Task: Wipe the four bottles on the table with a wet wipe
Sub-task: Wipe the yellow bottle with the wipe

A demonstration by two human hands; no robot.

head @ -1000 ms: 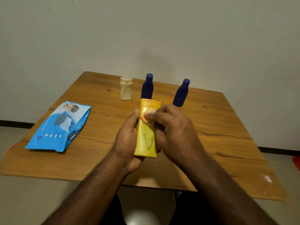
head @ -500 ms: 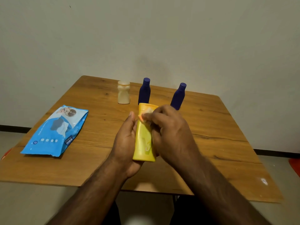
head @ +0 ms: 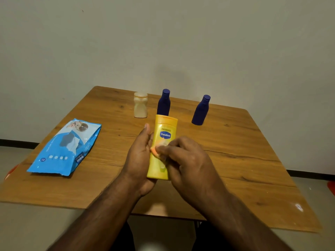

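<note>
My left hand (head: 139, 156) grips a yellow lotion bottle (head: 164, 131) from its left side, holding it above the wooden table (head: 244, 160) with its cap end pointing away from me. My right hand (head: 188, 160) pinches a small folded wet wipe (head: 159, 147) and presses it against the middle of the bottle's front, just below the blue label. Three more bottles stand upright at the back: a cream one (head: 140, 107) and two dark blue ones (head: 163, 103) (head: 200, 110).
A blue wet-wipe pack (head: 65, 149) lies flat on the left side of the table. A plain wall rises right behind the table's far edge. Something orange shows on the floor at far left (head: 10, 172) and far right (head: 331, 186).
My right hand has slid the wipe down the yellow bottle from near the cap end to its middle, uncovering the blue label. My left hand keeps the same hold.
</note>
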